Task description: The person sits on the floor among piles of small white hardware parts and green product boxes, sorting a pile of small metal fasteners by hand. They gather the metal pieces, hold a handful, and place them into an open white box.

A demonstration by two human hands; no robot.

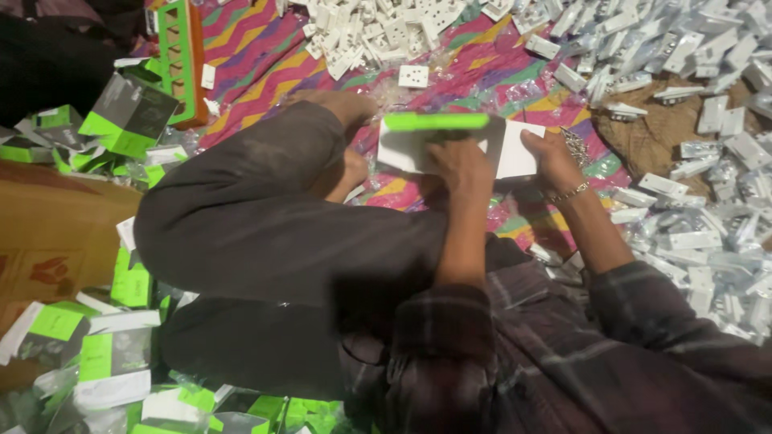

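Hands meet over the lap: left hand (460, 165) and right hand (553, 157) both clasp a white-and-green carton (418, 137), at twelve o'clock from the bent knee (265, 193). Bagged white sockets (700, 233) lie at three o'clock.

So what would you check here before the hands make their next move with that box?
1. Both hands on the box: ok. The left hand and the right hand both grip the white box with a green edge.
2. Box off the floor: ok, it is held above the colourful zigzag mat.
3. Box open or shut: cannot tell, the hands cover its middle.
4. Anything inside the box: cannot tell.
5. Parts in reach: ok, bagged white pieces lie on the right-hand side, loose white socket plates ahead.
6. Finished boxes nearby: ok, green and grey boxes are heaped on the left.
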